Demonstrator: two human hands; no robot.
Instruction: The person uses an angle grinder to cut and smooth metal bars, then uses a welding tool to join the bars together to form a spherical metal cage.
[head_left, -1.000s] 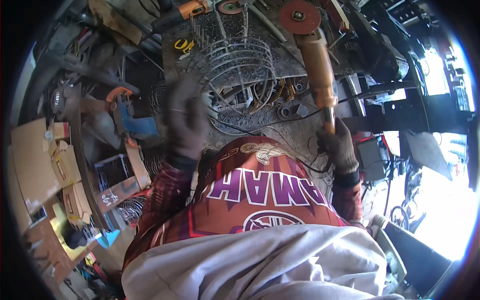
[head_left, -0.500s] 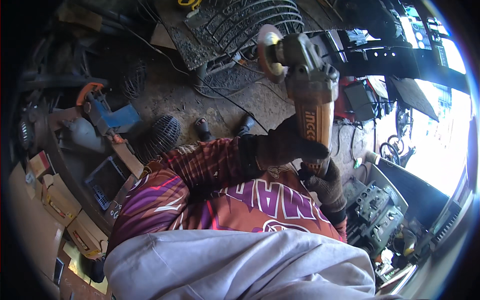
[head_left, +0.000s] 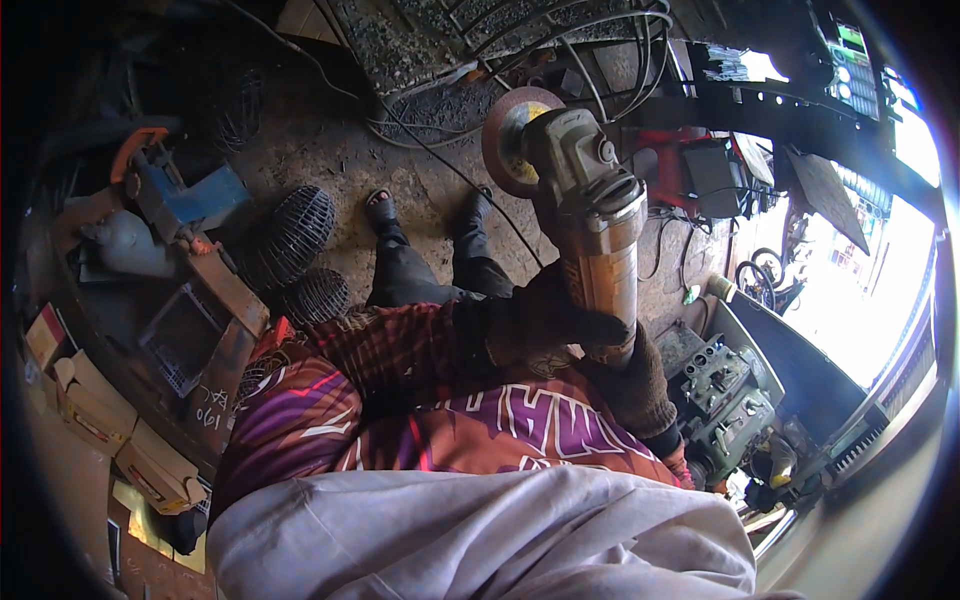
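Note:
An angle grinder (head_left: 605, 250) stands nearly upright in front of my chest, its worn metal gear head at the top and its tan body below. The round abrasive disc (head_left: 515, 140) sticks out at the upper left of that head, touching nothing. My left hand (head_left: 535, 315), in a dark glove, wraps round the body from the left, thumb across the front. Low down, my right hand (head_left: 640, 390), in a brown knitted glove, is closed round the tail end; its fingers are partly hidden behind the tool.
A dark, speckled worktable (head_left: 420, 50) with bent metal rods lies ahead. Cables (head_left: 460, 170) run over the floor. Wire cages (head_left: 290, 235) and a blue machine with an orange guard (head_left: 195, 195) stand left. Cardboard boxes (head_left: 95, 405) sit lower left, a grey-green machine (head_left: 725, 395) right.
The grinder has come slightly down and left, and its disc shows more of its face. My view has shifted, bringing my legs further into it. Both hands keep their hold.

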